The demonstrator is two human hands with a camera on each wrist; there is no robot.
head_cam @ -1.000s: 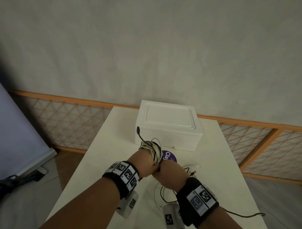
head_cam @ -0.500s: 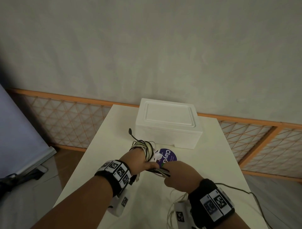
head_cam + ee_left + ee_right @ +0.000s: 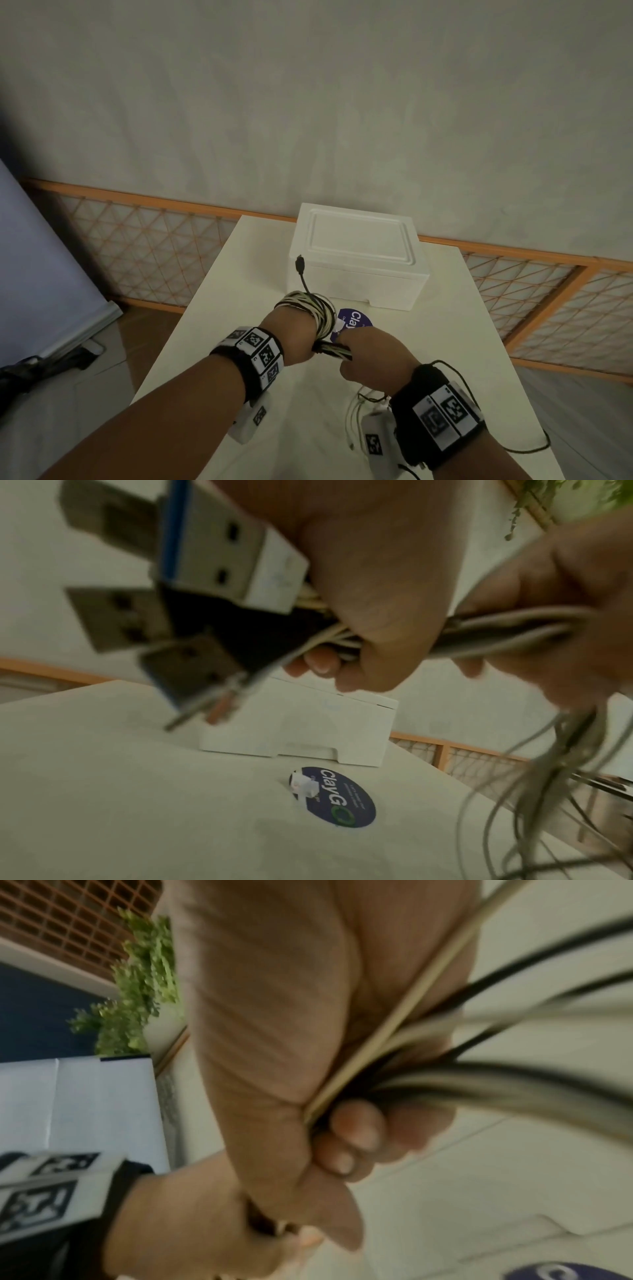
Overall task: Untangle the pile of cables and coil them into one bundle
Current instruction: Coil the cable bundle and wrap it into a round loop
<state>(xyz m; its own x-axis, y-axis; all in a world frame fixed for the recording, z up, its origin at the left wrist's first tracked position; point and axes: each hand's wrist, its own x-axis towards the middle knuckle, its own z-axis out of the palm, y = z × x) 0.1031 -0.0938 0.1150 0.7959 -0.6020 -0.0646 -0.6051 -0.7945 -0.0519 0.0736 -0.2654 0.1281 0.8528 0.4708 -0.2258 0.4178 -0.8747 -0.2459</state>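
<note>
A coil of black and white cables [image 3: 310, 306] is wound around my left hand [image 3: 291, 334], which grips the strands above the white table [image 3: 212, 329]. One black plug [image 3: 300, 264] sticks up from the coil. In the left wrist view several USB plugs [image 3: 192, 593] jut out beside the left hand [image 3: 369, 593]. My right hand [image 3: 371, 359] grips the same cable strands [image 3: 334, 351] just right of the left one, pulled taut between the two. Loose cable tails [image 3: 356, 411] hang below the right wrist, and a black one [image 3: 534, 445] trails over the table at the right. In the right wrist view the right hand [image 3: 308, 1053] clasps the strands [image 3: 479, 1085].
A white foam box [image 3: 358, 253] stands at the table's far end. A round purple sticker [image 3: 356, 322] with a small white piece on it lies just before the box. An orange lattice fence [image 3: 137, 246] runs behind the table, and a grey wall rises beyond it.
The right hand drew away from the left, down and to the right, pulling the strands taut. The black plug on the coil swung a little as the left hand shifted.
</note>
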